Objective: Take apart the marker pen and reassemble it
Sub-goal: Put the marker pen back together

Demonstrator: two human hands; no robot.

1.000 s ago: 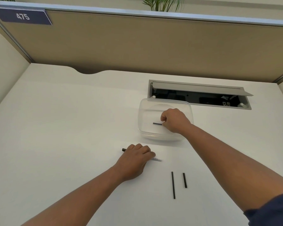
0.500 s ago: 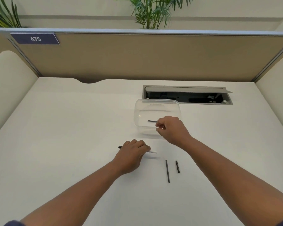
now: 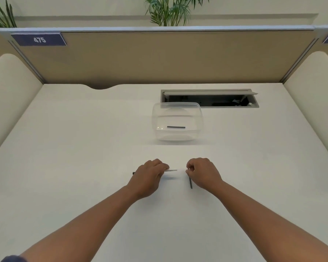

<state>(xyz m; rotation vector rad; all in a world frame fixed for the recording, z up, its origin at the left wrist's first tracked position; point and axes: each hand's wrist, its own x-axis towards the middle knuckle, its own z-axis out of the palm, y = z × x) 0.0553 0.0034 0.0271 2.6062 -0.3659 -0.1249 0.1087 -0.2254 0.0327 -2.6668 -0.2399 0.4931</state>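
My left hand (image 3: 150,176) rests on the white desk, closed around the marker pen body (image 3: 171,170). The pen's white end pokes out to the right and its black end shows on the left. My right hand (image 3: 204,173) is just to the right, apart from the pen. Its fingers are pinched over the upper end of a thin long black rod (image 3: 190,183) lying on the desk. The hand hides the rest of that rod and whatever lies beside it. A short black pen part (image 3: 176,127) lies inside the clear plastic container (image 3: 178,105) farther back.
An open cable slot (image 3: 209,91) is cut into the desk behind the container. Tan partition panels (image 3: 159,57) close off the back, with cream side panels left and right. Bare white desk (image 3: 74,148) spreads to the left.
My right hand left the container, leaving the short black part in it, and came back to the long rod near me. My left hand stayed on the pen. The view tilted up.
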